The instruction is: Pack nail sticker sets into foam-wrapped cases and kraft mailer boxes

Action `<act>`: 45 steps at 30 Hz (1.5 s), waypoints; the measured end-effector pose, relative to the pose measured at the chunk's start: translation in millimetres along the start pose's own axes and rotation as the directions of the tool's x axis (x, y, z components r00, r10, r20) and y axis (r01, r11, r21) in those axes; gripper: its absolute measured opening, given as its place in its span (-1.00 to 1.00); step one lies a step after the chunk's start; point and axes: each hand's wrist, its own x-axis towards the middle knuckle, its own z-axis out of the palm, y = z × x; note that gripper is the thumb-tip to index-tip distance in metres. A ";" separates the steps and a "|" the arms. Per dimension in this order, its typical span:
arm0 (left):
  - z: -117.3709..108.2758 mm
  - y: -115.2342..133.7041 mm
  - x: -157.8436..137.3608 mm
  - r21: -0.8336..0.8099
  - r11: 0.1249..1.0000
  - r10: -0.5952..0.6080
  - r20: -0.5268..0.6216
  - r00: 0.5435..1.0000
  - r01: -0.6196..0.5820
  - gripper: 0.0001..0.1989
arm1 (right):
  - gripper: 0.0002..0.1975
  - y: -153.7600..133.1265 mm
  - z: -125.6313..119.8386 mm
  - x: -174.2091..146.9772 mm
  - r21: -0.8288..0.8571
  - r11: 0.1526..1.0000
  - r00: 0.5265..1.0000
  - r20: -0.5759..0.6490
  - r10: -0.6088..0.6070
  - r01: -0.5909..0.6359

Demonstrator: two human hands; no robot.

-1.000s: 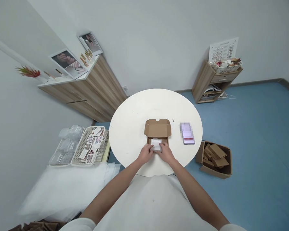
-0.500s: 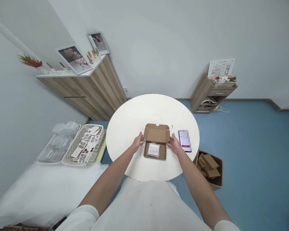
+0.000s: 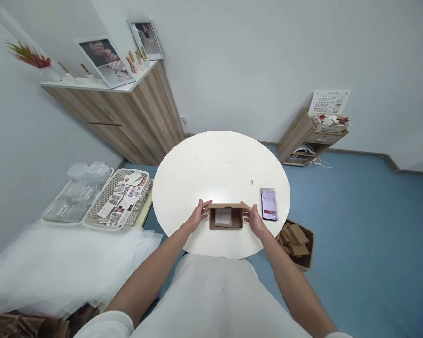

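Note:
A small brown cardboard mailer box (image 3: 226,226) sits on the round white table (image 3: 218,159) in front of me. Its lid (image 3: 227,206) stands partly folded over, so I see mostly the lid's edge. Inside lies a small white packet or case (image 3: 223,217), its contents too small to tell. At the lid's left end, my left hand (image 3: 197,215) holds the corner with its fingertips. My right hand (image 3: 254,220) has its fingers on the right end of the lid and the box side. A phone (image 3: 269,205) with a lit screen lies right of my right hand.
A carton (image 3: 305,258) of flattened brown boxes stands on the floor at right. To the left are a white basket (image 3: 88,218) of printed cards, clear plastic cases (image 3: 74,199) and white sheets or bags (image 3: 66,263). A wooden cabinet (image 3: 151,112) and a small shelf (image 3: 296,136) stand behind.
The box lid has swung from standing open towards me, partly over the box. Both hands moved with its ends. The view has shifted slightly.

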 end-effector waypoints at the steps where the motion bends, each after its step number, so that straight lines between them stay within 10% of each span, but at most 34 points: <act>1: -0.6 -1.7 -2.6 0.008 1.000 0.010 0.013 1.000 -0.010 -0.31 | -0.32 0.3 -0.8 -3.2 -0.020 1.000 1.000 0.014 0.003 -0.003; 8: 5.6 -11.1 -23.3 0.258 0.946 0.222 -0.071 0.972 -0.198 -0.52 | -0.45 -2.9 -2.5 -27.1 -0.287 0.952 0.993 -0.021 -0.113 0.102; 18: 23.8 -32.7 -40.3 0.768 0.614 0.294 -0.008 0.956 -0.182 -0.65 | -0.64 10.1 22.0 -37.2 -0.726 0.685 0.991 -0.042 -0.125 0.055; 32: 18.3 -59.4 -54.5 0.579 0.813 0.148 -0.107 0.983 -0.059 -0.33 | -0.44 40.7 23.2 -58.0 -0.636 0.766 0.983 -0.065 -0.170 0.090; 45: 9.7 -22.1 -49.7 0.668 0.728 0.260 -0.062 0.964 -0.153 -0.32 | -0.45 1.5 21.5 -45.5 -0.555 0.800 0.961 -0.006 -0.278 0.228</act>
